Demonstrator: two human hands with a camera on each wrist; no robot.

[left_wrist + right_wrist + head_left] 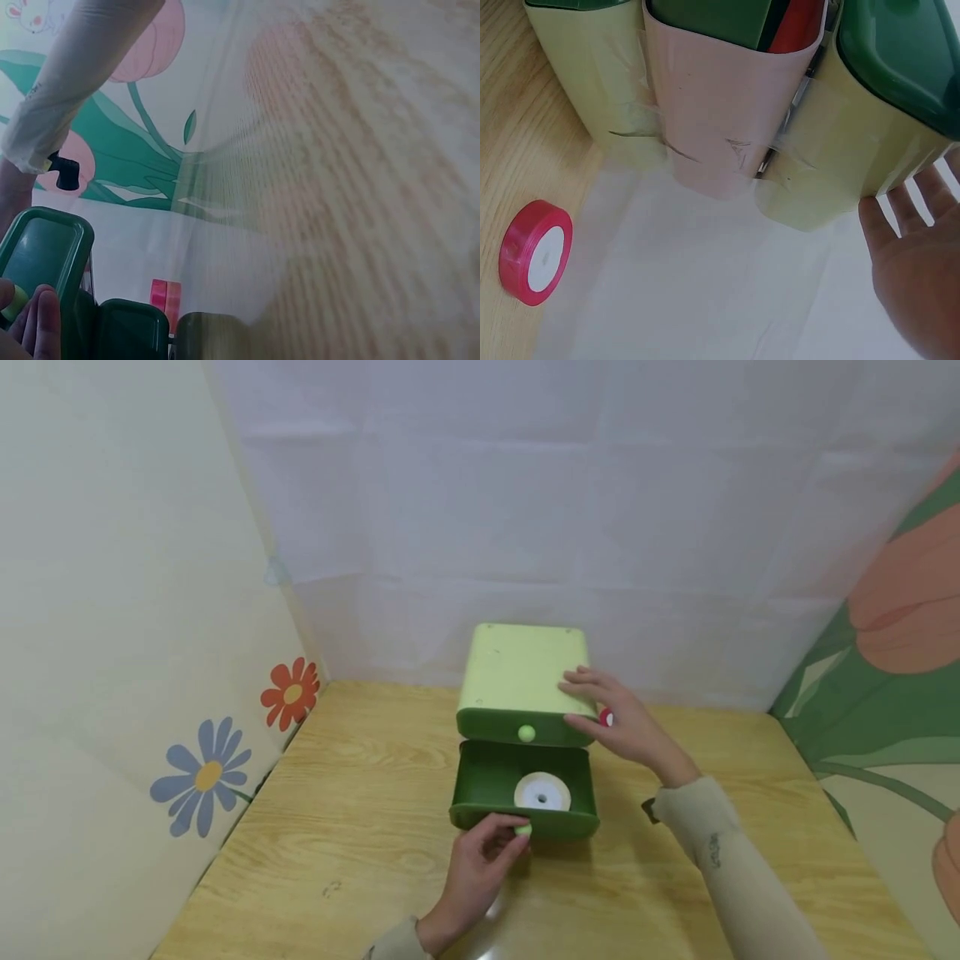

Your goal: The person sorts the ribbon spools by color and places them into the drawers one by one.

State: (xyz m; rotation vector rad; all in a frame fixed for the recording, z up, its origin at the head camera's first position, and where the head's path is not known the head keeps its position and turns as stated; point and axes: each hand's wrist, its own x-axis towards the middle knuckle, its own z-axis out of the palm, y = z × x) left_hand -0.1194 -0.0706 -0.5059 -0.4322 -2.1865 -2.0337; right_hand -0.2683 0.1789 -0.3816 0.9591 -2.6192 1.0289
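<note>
A small drawer cabinet [525, 668] with a light green top and dark green drawer fronts stands on the table. One drawer [480, 781] below the top one is pulled out, and a white-faced ribbon spool [542, 792] with a pale yellow rim lies inside. My left hand [472, 872] pinches that drawer's round light green knob [522, 830] between thumb and fingers. My right hand [626, 722] rests on the cabinet's right side, fingers extended over the top and thumb near the front corner. The right wrist view shows its fingers [907, 210] against the outer tier's wall.
A pinkish-red ribbon roll [536, 255] stands on the wooden table [375, 827] to the right of the cabinet, mostly hidden in the head view. Behind hangs a white sheet [480, 485]. Flower-painted panels [900, 635] border both sides.
</note>
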